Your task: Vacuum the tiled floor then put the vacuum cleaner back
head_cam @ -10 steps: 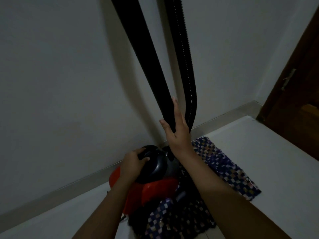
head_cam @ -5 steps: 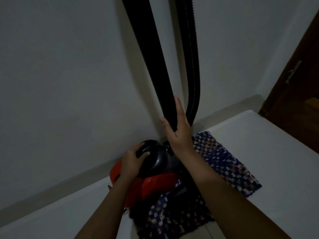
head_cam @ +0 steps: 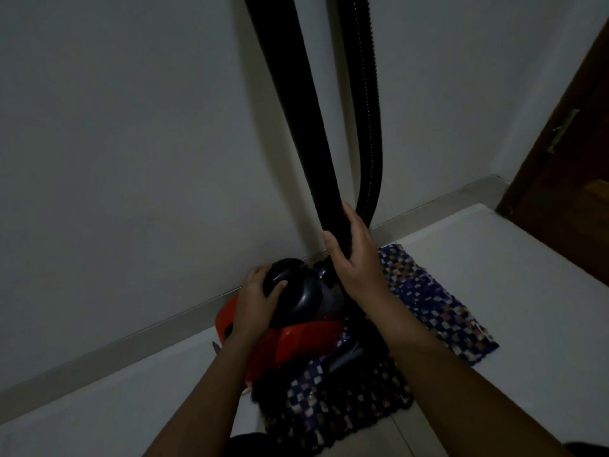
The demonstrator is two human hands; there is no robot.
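I read this as the put-back stage: vacuum cleaner [head_cam: 296, 328] parked lower centre against the wall [head_cam: 131, 159], partly on mat [head_cam: 428, 308]. Left hand [head_cam: 257, 305] cupped over its handle, right hand [head_cam: 356, 255] wrapped round the wand [head_cam: 296, 110]. Only letting go looks left.

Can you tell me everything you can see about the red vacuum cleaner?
The vacuum cleaner has a shiny red plastic body with a dark rounded top. It sits on the floor by the wall, partly on a checkered mat. A smooth black tube and a ribbed black hose rise from it out of view. The left hand rests on the dark top; the right hand grips the tube low down.
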